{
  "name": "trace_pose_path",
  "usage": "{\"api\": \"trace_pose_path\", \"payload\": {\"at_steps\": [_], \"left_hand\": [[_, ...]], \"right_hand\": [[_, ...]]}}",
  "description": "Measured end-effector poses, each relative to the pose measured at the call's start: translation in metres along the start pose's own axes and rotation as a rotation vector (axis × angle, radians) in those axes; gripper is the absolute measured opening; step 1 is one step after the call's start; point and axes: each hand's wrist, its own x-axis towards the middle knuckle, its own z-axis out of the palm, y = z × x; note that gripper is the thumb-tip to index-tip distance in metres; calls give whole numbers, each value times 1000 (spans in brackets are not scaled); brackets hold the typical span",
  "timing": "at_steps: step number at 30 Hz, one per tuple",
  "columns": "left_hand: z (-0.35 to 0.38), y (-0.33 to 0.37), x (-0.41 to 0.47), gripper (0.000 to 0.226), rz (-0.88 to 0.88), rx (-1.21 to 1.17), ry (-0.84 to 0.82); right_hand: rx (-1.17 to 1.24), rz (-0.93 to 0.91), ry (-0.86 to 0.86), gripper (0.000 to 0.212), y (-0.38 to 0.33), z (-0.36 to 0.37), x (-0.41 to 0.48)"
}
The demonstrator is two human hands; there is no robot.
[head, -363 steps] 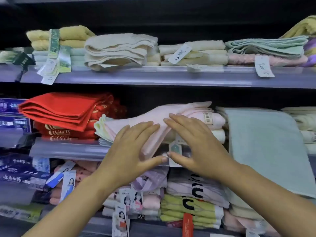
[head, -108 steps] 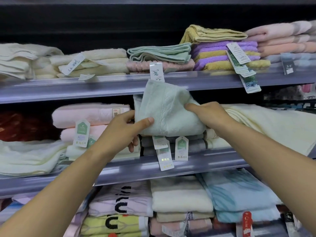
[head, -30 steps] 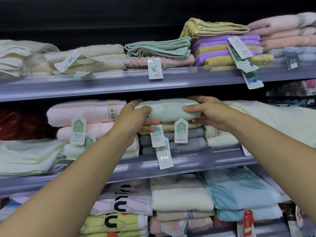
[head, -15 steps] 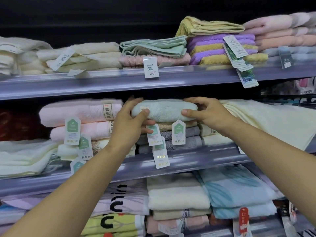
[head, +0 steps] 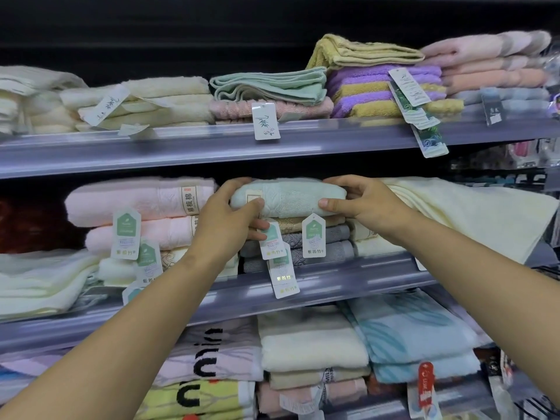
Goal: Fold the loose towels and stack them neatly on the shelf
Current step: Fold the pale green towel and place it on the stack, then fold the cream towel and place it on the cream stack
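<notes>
On the middle shelf [head: 333,275], left hand [head: 225,221] and right hand [head: 368,204] fingers clamped around the folded mint towel [head: 288,197].

Left hand [head: 225,221] covers the left end of the mint towel [head: 288,197] and the right ends of the pink towels [head: 136,201]. Right hand [head: 368,203] hides the mint towel's right end. Tags [head: 313,234] mask the grey towels' [head: 321,247] fronts; tag print mostly unreadable. Cream towel [head: 472,213] cut off at right edge.
</notes>
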Motion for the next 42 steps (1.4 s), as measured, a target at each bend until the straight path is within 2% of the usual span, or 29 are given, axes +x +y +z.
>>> {"api": "trace_pose_path", "payload": {"at_steps": [4, 9, 18, 24, 28, 30, 33, 36, 42], "left_hand": [[1, -5, -1, 47, 120, 129, 58], [4, -3, -1, 46, 147, 142, 67], [-5, 4, -4, 47, 75, 139, 15], [-16, 14, -11, 41, 243, 207, 47], [-24, 18, -22, 30, 298, 168, 76], [-23, 15, -31, 29, 301, 152, 17], [-12, 7, -44, 37, 267, 109, -181], [7, -4, -49, 46, 255, 55, -374], [49, -14, -57, 59, 255, -56, -493]], "right_hand": [[-97, -54, 94, 48, 3, 8, -2], [-209, -124, 172, 44, 3, 12, 0], [-104, -25, 121, 45, 2, 9, -3], [-76, 33, 99, 71, -7, 1, -23], [-96, 22, 87, 70, -12, -2, -46], [-100, 17, 99, 70, -14, 0, -58], [-114, 24, 130, 70, -14, -1, -76], [-136, 33, 182, 84, -19, -9, -98], [-239, 53, 218, 84, -27, -37, -136]]}}
